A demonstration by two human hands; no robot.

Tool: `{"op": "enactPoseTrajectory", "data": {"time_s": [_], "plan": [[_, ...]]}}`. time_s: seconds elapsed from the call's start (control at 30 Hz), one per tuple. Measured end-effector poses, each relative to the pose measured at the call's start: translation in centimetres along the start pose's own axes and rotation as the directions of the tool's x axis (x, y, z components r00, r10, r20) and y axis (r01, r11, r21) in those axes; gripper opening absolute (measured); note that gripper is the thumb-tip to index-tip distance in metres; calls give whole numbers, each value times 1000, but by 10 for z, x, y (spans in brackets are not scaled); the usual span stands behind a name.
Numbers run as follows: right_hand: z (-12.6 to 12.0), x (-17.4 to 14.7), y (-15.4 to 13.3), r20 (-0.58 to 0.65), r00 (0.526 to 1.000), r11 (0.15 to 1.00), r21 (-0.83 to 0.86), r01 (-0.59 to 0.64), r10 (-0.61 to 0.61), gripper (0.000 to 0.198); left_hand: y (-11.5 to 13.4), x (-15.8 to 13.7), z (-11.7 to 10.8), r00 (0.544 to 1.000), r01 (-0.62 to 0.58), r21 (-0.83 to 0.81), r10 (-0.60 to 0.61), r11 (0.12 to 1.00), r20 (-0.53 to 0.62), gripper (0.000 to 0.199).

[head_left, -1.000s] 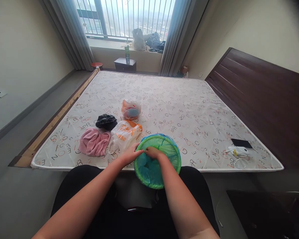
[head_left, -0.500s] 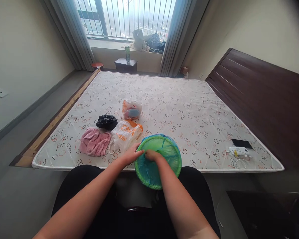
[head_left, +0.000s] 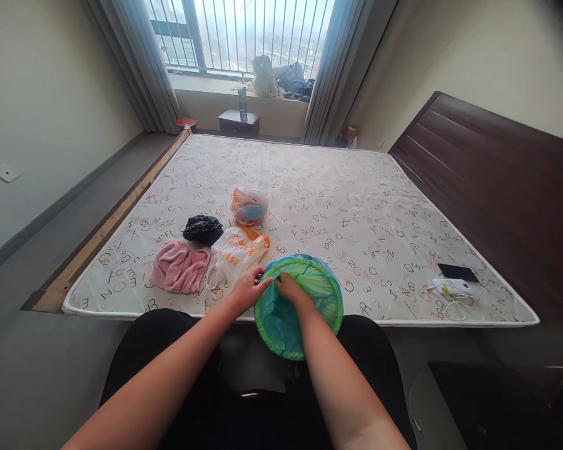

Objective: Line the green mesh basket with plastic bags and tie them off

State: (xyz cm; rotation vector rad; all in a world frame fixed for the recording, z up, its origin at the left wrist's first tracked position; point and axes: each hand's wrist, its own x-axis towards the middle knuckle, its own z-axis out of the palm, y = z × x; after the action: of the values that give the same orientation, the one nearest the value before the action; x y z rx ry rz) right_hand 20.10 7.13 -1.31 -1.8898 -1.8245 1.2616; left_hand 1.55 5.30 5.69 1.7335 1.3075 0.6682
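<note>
A round, green-rimmed mesh basket with blue-green netting tilts toward me at the mattress edge, between my knees. My left hand grips its rim at the upper left, thumb on the near side and fingertips behind. Inside the opening, my right hand has its fingers closed close to that same part of the rim; what they pinch is hidden. Left of the basket lies a white plastic bag with orange print, and beside it a pink fluffy cloth.
A black plastic bag and a clear bag with coloured contents lie farther back on the letter-patterned mattress. At the right are a dark flat device and a white device with a cable. A brown headboard borders the right side.
My right hand has shifted slightly up inside the basket, nearer the rim. My left hand's fingers now show more around the rim. The whole view has moved a little.
</note>
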Motion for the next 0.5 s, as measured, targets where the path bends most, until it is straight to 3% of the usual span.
{"op": "enactPoseTrajectory", "data": {"time_s": [0.17, 0.33, 0.43, 0.5], "plan": [[-16, -5, -7, 86, 994, 995, -69, 69, -63, 28, 6, -1, -9, 999, 9, 48, -7, 999, -38, 40], [-30, -13, -19, 201, 980, 987, -154, 45, -13, 31, 10, -3, -15, 996, -17, 132, 28, 991, -84, 39], [-32, -17, -20, 223, 975, 988, -152, 42, -8, 35, 13, -1, -22, 977, 18, 192, 23, 981, -212, 34], [-32, -20, -17, 223, 975, 984, -172, 36, 4, 38, 13, 2, -26, 941, 56, 77, -26, 995, -338, 32]]}}
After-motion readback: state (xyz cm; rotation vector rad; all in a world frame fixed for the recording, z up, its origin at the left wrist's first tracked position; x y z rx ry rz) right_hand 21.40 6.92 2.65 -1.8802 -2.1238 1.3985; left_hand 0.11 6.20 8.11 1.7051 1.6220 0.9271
